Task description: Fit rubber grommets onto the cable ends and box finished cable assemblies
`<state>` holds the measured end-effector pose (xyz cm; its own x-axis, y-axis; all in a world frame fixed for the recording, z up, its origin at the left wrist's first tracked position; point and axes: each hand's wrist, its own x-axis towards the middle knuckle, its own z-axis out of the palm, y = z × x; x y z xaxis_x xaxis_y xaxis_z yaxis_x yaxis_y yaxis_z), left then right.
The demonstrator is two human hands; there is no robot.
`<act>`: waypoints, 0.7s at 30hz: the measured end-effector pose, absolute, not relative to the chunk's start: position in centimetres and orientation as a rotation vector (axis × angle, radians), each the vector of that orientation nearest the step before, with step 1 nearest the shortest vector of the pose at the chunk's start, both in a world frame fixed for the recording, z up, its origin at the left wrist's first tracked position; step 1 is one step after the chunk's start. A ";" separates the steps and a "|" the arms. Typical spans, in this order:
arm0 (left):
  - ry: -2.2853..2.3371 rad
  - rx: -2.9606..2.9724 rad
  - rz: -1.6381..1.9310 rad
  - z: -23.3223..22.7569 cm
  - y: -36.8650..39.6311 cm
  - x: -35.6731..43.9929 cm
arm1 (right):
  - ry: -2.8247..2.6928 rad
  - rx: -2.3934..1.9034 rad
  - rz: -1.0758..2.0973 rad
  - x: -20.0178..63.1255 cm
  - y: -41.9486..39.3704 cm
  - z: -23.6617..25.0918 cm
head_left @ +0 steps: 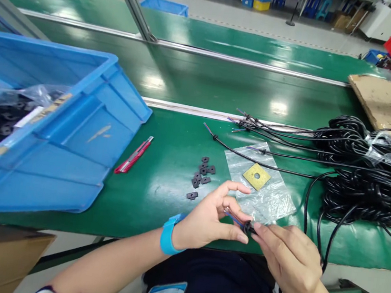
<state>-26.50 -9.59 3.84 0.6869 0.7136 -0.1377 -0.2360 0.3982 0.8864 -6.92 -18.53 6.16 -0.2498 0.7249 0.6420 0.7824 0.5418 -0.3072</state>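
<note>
Both hands — left hand (209, 218), right hand (289, 257) — pinched one black cable end (248, 227) at the table's near edge (134, 227). Bare green lay left of the black clips (202, 174).

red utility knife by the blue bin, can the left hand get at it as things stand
Probably not at once: the left hand is pinching a small black piece on the cable. The green table toward the red utility knife lies bare.

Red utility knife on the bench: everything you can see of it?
The red utility knife is a slim snap-off cutter with a red plastic-looking body and a grey metal strip along its length. It lies flat and diagonal on the green bench surface, beside the blue bin, apart from both hands. Whether the blade is extended cannot be told.
</note>
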 end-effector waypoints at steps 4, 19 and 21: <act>0.559 1.271 0.728 3.9 -9.8 -27.1 | -1.998 -1.235 0.046 -7.2 -18.4 6.6; 0.500 1.784 0.692 4.4 -8.7 -26.6 | -1.915 -1.305 0.530 -7.1 -18.1 5.7; 0.555 1.597 0.683 4.2 -8.7 -26.9 | -1.933 -1.308 0.424 -7.0 -18.1 5.7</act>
